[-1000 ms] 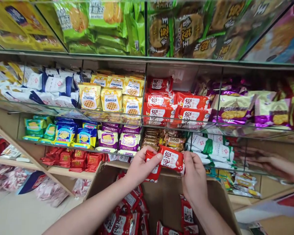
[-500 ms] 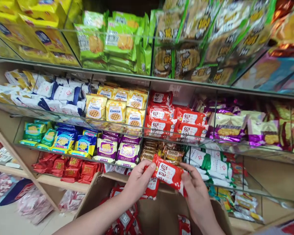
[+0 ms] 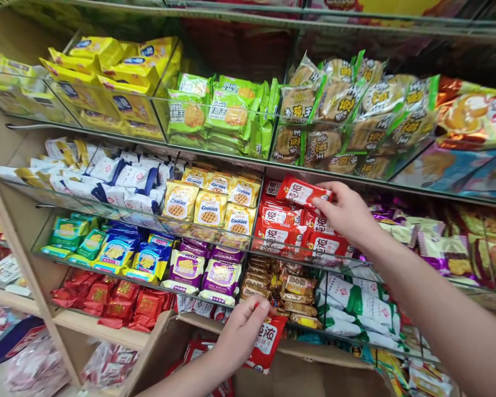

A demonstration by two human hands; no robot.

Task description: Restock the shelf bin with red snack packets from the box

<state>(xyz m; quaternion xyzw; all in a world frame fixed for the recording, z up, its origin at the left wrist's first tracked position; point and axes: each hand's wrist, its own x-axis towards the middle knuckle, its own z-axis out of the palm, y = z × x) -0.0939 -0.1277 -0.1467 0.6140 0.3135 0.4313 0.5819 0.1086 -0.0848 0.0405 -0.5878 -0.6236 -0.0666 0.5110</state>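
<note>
My right hand pinches the right end of a red packet with white lettering, held over the stacked red packets in the middle shelf compartment. Lower down, my left hand is closed on another red packet, which hangs below the fingers above the front of an open cardboard box. More red packets lie in the box, partly hidden by my left forearm.
Yellow cookie packets stand left of the red stack, purple and cream packets to its right. Brown packets fill the compartment below. Clear shelf fronts edge the compartments. Green packets sit above.
My right hand has moved up to the middle shelf with one red packet, away from my left hand. My left hand keeps a red packet lower down. The view has shifted, showing more upper shelf.
</note>
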